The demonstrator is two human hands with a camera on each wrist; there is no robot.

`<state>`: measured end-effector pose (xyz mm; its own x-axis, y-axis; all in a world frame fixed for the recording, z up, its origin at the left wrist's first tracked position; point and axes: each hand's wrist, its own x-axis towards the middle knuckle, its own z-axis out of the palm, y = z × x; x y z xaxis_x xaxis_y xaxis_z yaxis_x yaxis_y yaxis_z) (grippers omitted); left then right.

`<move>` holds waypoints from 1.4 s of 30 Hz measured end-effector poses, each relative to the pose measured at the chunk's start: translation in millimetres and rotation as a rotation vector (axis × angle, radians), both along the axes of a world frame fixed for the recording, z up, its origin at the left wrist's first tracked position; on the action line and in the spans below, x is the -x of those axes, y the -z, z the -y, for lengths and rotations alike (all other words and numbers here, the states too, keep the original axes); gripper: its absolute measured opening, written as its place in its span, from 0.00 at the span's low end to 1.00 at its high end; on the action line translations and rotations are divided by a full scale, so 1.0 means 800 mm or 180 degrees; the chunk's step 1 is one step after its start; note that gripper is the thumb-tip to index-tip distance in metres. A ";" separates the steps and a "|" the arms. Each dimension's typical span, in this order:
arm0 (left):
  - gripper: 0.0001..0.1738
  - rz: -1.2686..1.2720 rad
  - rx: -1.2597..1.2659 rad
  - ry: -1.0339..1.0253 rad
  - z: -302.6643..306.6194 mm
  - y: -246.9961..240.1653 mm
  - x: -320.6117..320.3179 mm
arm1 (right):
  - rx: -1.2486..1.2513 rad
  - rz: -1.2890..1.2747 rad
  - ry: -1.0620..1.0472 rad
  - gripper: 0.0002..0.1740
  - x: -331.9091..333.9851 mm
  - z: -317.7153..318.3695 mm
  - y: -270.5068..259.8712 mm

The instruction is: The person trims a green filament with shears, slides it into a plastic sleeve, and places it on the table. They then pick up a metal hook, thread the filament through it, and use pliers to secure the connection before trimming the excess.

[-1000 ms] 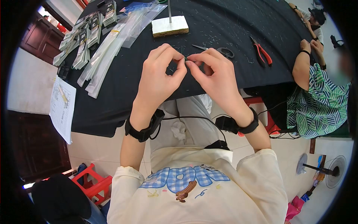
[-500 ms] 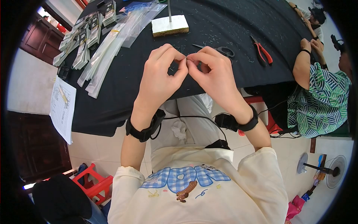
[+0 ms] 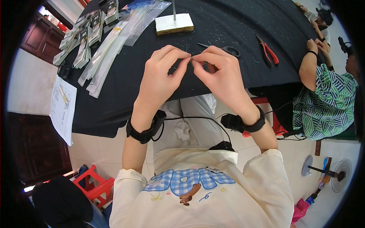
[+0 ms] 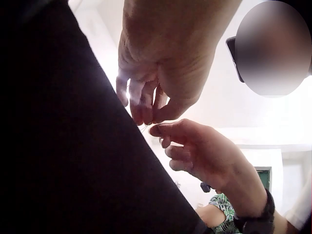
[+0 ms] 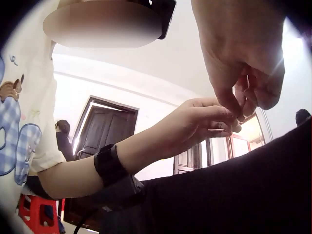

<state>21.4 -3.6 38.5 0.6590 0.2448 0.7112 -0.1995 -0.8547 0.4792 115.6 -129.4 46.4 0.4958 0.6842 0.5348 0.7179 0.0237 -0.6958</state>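
My left hand and right hand meet fingertip to fingertip over the front of the black-covered table. Thumb and forefinger of each hand pinch at a fine, thin strand, which shows faintly between the fingertips in the left wrist view. Most of the strand is hidden by the fingers. Just beyond my right hand lie black-handled scissors, partly covered by that hand. Farther right are pliers with red and black handles.
Behind my hands, a white-topped block carries an upright metal rod. To the left lie clear plastic sleeves, stacks of printed cards and a paper sheet. Thin clippings are scattered over the cloth. Another person sits at right.
The fingertips drew closer together, then parted slightly, while both hands kept pinching in nearly the same place. The head view has shifted a little.
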 end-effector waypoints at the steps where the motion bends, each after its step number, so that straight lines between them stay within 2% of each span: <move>1: 0.04 -0.0034 0.0019 -0.0009 -0.001 0.001 0.001 | 0.0003 -0.0001 -0.0006 0.05 -0.001 0.000 0.000; 14: 0.06 -0.0154 0.0220 0.0205 -0.008 0.007 0.005 | 0.0273 -0.0366 -0.0169 0.04 -0.011 0.004 0.004; 22: 0.07 -0.0172 0.0171 0.0076 -0.010 0.007 0.008 | 0.0313 -0.0559 -0.0267 0.05 -0.014 0.008 0.006; 33: 0.07 -0.0420 0.0438 0.0343 -0.019 0.001 0.017 | 0.0630 0.0648 -0.0176 0.03 -0.024 0.022 -0.005; 35: 0.09 -0.1051 0.0786 0.0667 -0.023 0.001 0.021 | 0.0573 0.0918 -0.0182 0.03 -0.029 0.024 -0.006; 36: 0.09 -0.1051 0.0783 0.0670 -0.025 0.001 0.023 | 0.0517 0.1188 -0.0185 0.03 -0.033 0.025 -0.006; 38: 0.09 -0.1344 0.1262 0.1010 -0.030 0.000 0.027 | 0.0539 0.1313 -0.0148 0.02 -0.042 0.028 -0.009; 42: 0.09 -0.1449 0.1786 0.1183 -0.041 -0.005 0.037 | 0.0596 0.1505 0.0010 0.03 -0.056 0.033 -0.020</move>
<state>-8.4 29.4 42.5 0.9624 0.1936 0.1903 -0.1054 -0.3795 0.9192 160.2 -156.1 62.2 0.2313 0.7887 0.5696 0.9552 -0.0731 -0.2867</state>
